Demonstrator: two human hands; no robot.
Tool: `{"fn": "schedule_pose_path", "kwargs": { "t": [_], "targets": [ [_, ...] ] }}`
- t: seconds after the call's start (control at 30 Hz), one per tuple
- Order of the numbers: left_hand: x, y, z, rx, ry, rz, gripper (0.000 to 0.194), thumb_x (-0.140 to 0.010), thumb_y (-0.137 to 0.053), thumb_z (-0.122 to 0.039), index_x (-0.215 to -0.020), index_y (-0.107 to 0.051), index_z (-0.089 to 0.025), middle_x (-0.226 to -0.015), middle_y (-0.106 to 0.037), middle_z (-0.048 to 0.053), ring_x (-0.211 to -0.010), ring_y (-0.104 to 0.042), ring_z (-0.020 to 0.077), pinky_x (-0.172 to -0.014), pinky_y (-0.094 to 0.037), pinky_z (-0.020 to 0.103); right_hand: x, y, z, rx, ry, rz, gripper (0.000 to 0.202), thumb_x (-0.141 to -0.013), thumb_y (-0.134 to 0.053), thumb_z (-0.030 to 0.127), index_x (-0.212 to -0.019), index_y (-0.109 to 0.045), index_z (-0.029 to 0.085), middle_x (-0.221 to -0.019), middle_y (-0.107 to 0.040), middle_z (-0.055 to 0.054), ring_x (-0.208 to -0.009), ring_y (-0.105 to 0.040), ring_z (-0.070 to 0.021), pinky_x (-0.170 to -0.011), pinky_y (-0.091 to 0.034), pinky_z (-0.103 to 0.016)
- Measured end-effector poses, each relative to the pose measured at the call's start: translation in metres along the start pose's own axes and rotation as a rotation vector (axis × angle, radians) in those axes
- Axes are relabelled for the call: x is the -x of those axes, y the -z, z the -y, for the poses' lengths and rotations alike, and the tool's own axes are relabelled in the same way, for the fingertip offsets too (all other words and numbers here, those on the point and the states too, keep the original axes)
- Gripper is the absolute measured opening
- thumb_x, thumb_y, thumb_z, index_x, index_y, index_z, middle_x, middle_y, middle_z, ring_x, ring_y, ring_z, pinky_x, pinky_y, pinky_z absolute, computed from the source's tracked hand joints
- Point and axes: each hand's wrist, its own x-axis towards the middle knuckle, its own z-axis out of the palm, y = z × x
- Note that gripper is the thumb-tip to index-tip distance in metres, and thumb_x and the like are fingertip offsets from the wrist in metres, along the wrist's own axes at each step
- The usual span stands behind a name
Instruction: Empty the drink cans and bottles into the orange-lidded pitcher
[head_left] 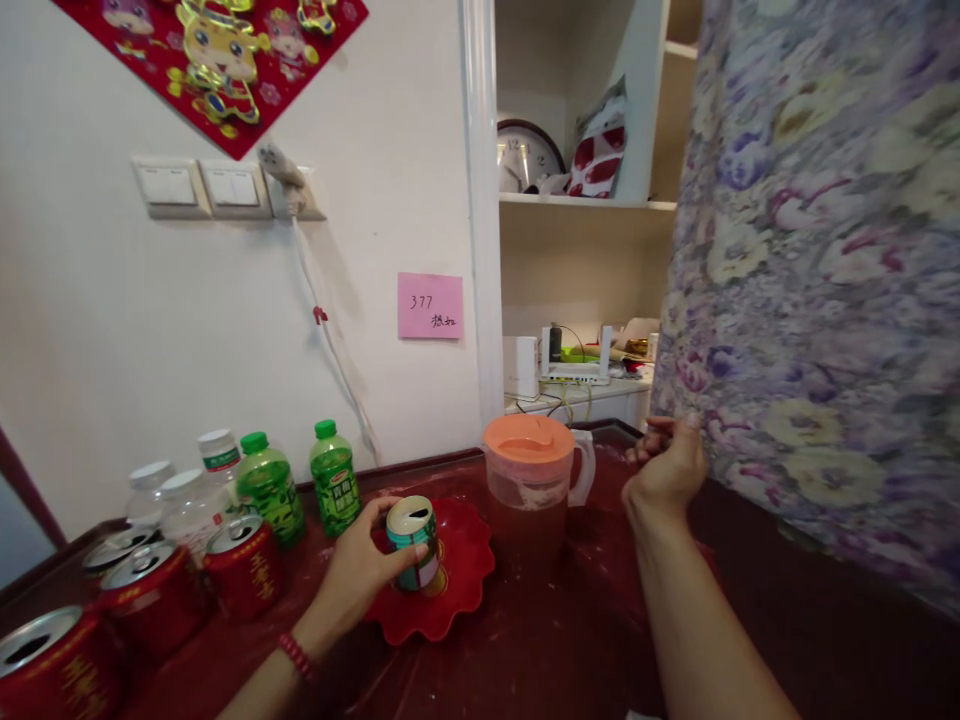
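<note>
My left hand [379, 550] is closed around a small teal drink can [412, 540] with an opened top. The can stands upright over a red scalloped plate [469, 580], thumb on its near side and fingers partly hidden behind it. To the right of the plate is a clear plastic pitcher [529, 490] with an orange lid and a pale handle. Past that handle my right hand [667, 465] is raised, palm turned up and fingers loosely bent, with nothing visible in it. It touches neither the pitcher nor the can.
Several red cans [244, 570] with opened tops stand at left, beside clear bottles [191, 510] with white caps. Two green bottles [335, 480] stand near the wall. A floral curtain [825, 300] hangs at right. A white router [576, 370] sits on the shelf behind.
</note>
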Motion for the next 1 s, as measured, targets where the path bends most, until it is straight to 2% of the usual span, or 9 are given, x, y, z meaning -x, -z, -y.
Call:
{"fn": "schedule_pose_path", "kwargs": {
  "t": [0.23,0.47,0.7,0.87,1.0],
  "targets": [
    [-0.012,0.007,-0.019,-0.016,0.005,0.022,0.066,-0.055,-0.091,-0.051,-0.109,-0.07,-0.02,-0.114,-0.083,0.014,-0.108,-0.078,0.0367,-0.096,-0.063,0.048,0.02,-0.03,0.045,-0.13,0.026,0.141,0.059,-0.082,-0.076,0.078,-0.08,-0.061,0.021,-0.056,-0.04,0.009,-0.046,-0.033,-0.0083,-0.042,-0.027,-0.022],
    [-0.015,0.009,-0.034,0.015,-0.024,0.015,0.066,-0.057,-0.091,-0.052,-0.11,-0.071,-0.019,-0.114,-0.083,0.013,-0.104,-0.078,0.0347,-0.092,-0.064,0.045,0.04,-0.045,0.088,-0.241,0.031,0.231,0.057,-0.086,-0.075,0.076,-0.078,-0.061,0.021,-0.058,-0.037,0.008,-0.049,-0.031,-0.0085,-0.045,-0.028,-0.021],
    [-0.011,0.01,-0.047,0.058,-0.021,0.032,0.062,-0.054,-0.091,-0.05,-0.104,-0.071,-0.019,-0.111,-0.084,0.014,-0.104,-0.078,0.0355,-0.095,-0.062,0.047,0.076,-0.053,0.132,-0.368,0.053,0.417,0.052,-0.096,-0.073,0.07,-0.079,-0.067,0.021,-0.059,-0.038,0.006,-0.051,-0.035,-0.01,-0.049,-0.031,-0.022],
    [-0.006,0.017,-0.049,0.074,-0.03,0.02,0.063,-0.054,-0.091,-0.049,-0.106,-0.072,-0.019,-0.113,-0.084,0.013,-0.107,-0.078,0.0354,-0.099,-0.062,0.048,0.091,-0.063,0.149,-0.44,0.072,0.506,0.052,-0.101,-0.068,0.067,-0.077,-0.067,0.021,-0.059,-0.038,0.005,-0.051,-0.035,-0.0107,-0.05,-0.033,-0.023],
    [-0.001,0.024,-0.052,0.028,-0.046,0.006,0.061,-0.057,-0.089,-0.05,-0.108,-0.071,-0.02,-0.113,-0.084,0.013,-0.107,-0.079,0.0351,-0.098,-0.063,0.048,0.091,-0.081,0.155,-0.503,0.076,0.476,0.056,-0.103,-0.064,0.066,-0.07,-0.063,0.021,-0.056,-0.034,0.006,-0.047,-0.032,-0.0098,-0.047,-0.03,-0.023]
  ]
}}
